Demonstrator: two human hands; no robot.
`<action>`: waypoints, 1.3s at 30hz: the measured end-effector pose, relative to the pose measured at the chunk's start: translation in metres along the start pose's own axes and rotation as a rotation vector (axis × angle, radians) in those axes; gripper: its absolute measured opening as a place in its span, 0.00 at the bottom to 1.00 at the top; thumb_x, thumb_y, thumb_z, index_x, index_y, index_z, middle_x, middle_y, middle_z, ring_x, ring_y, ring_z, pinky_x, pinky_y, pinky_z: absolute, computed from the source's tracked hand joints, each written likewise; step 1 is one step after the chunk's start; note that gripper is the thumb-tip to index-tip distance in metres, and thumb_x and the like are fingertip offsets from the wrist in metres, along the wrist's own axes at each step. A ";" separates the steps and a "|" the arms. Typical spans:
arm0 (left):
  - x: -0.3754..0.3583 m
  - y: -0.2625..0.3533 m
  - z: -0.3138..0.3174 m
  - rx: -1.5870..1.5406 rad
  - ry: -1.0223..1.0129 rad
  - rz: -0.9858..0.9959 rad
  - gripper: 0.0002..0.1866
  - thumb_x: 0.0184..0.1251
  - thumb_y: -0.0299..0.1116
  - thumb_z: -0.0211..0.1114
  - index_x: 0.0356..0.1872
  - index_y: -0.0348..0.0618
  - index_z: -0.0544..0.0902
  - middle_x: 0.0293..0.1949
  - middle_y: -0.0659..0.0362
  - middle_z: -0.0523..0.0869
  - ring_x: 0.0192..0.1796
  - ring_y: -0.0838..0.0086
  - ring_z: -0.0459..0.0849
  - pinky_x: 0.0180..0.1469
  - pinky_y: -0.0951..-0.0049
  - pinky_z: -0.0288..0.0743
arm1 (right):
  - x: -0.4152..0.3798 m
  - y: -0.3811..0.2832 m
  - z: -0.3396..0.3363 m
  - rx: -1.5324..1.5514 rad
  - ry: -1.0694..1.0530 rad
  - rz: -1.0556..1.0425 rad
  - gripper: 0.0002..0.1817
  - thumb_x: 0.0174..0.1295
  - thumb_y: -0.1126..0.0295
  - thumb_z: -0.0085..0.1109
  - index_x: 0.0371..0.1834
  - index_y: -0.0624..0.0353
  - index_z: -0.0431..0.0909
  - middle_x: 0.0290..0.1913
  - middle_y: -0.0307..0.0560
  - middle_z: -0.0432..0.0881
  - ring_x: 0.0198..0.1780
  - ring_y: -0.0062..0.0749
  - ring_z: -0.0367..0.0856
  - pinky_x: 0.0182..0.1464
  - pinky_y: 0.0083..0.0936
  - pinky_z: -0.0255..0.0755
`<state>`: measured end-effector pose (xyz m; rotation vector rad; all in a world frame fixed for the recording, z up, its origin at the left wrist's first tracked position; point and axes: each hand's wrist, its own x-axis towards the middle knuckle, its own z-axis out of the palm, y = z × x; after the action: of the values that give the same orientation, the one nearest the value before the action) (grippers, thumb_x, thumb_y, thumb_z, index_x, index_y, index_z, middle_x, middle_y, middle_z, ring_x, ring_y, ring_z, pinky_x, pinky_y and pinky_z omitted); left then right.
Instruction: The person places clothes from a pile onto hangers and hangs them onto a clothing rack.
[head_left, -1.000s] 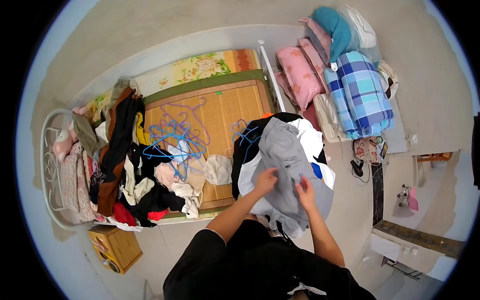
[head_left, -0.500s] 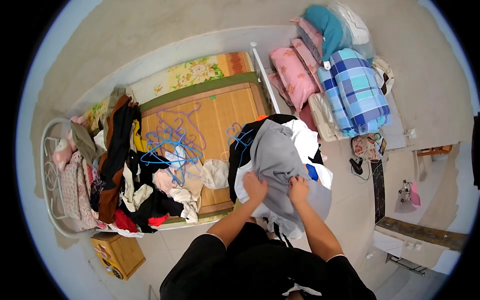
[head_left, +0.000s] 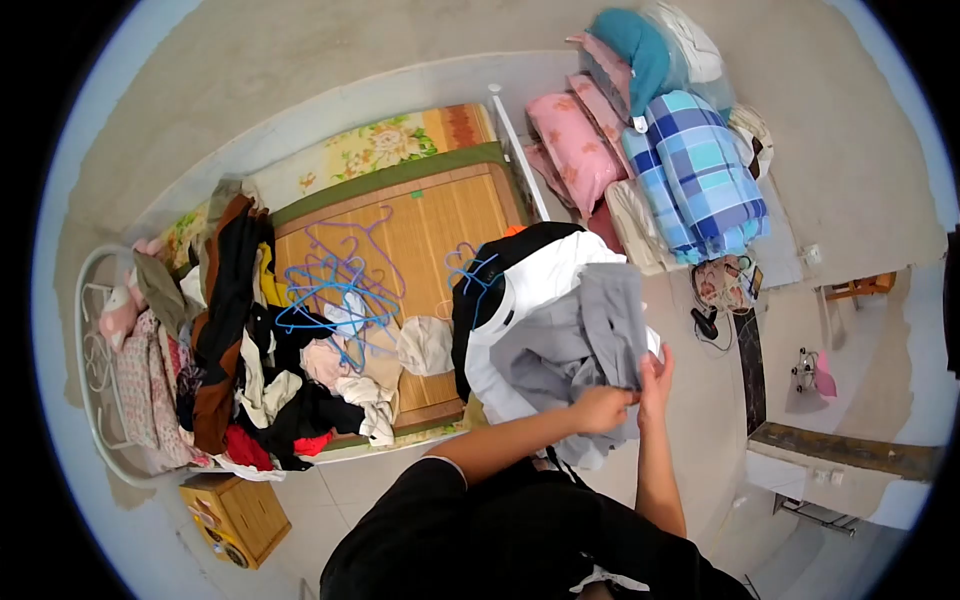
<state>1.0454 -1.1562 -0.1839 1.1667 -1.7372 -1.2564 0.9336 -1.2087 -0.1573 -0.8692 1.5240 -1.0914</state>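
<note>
A grey garment (head_left: pixel 608 325), partly bunched, hangs between my hands over the front of the bed; its kind is not clear. My left hand (head_left: pixel 603 408) is closed on its lower right part. Along the right edge of the same cloth, my right hand (head_left: pixel 655 385) grips it, close to the left one. Under and behind the grey cloth lies a white shirt (head_left: pixel 520 298). Beyond that, a black garment (head_left: pixel 463 345) is spread at the bed's edge, with a blue hanger (head_left: pixel 480 272) on it.
Blue and purple hangers (head_left: pixel 340 295) lie tangled on the bed mat (head_left: pixel 440 210). A heap of mixed clothes (head_left: pixel 290 390) covers the bed's left end. Pink pillows (head_left: pixel 575 150) and a checked quilt (head_left: pixel 705 170) are piled to the right. A small wooden cabinet (head_left: pixel 250 510) stands below.
The grey garment has been lifted and gathered to the right, uncovering more of the white shirt. My left hand has crossed right to meet my right hand at the cloth's edge.
</note>
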 end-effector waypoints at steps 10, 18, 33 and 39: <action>-0.014 -0.097 -0.022 0.419 0.808 -0.056 0.12 0.53 0.31 0.59 0.38 0.37 0.75 0.40 0.48 0.78 0.46 0.57 0.75 0.49 0.61 0.67 | 0.022 0.119 -0.138 -0.917 0.247 -0.131 0.08 0.44 0.82 0.54 0.30 0.62 0.75 0.23 0.44 0.77 0.25 0.28 0.75 0.31 0.25 0.68; -0.043 -0.209 -0.088 -0.432 0.312 -0.893 0.35 0.49 0.45 0.69 0.57 0.37 0.71 0.51 0.50 0.77 0.52 0.65 0.75 0.52 0.66 0.69 | -0.010 0.082 -0.085 -1.068 0.395 -0.088 0.14 0.47 0.74 0.56 0.40 0.61 0.72 0.46 0.57 0.74 0.49 0.47 0.72 0.50 0.37 0.66; -0.088 -0.038 -0.050 0.525 0.321 0.156 0.11 0.46 0.28 0.60 0.35 0.49 0.78 0.27 0.61 0.72 0.28 0.67 0.77 0.28 0.66 0.71 | 0.005 -0.022 0.053 -1.019 -0.191 -0.942 0.18 0.44 0.79 0.54 0.43 0.57 0.75 0.55 0.52 0.69 0.58 0.49 0.65 0.59 0.41 0.60; -0.105 -0.049 -0.046 0.522 0.242 0.153 0.16 0.46 0.27 0.61 0.40 0.49 0.79 0.29 0.60 0.73 0.30 0.66 0.78 0.29 0.67 0.72 | 0.025 0.044 0.055 -1.304 -0.504 -0.640 0.20 0.40 0.73 0.62 0.42 0.48 0.76 0.55 0.54 0.67 0.58 0.51 0.63 0.57 0.44 0.62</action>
<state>1.1376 -1.0804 -0.2193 1.3728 -1.9792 -0.5522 0.9819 -1.2287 -0.2109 -2.4124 1.4263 -0.0522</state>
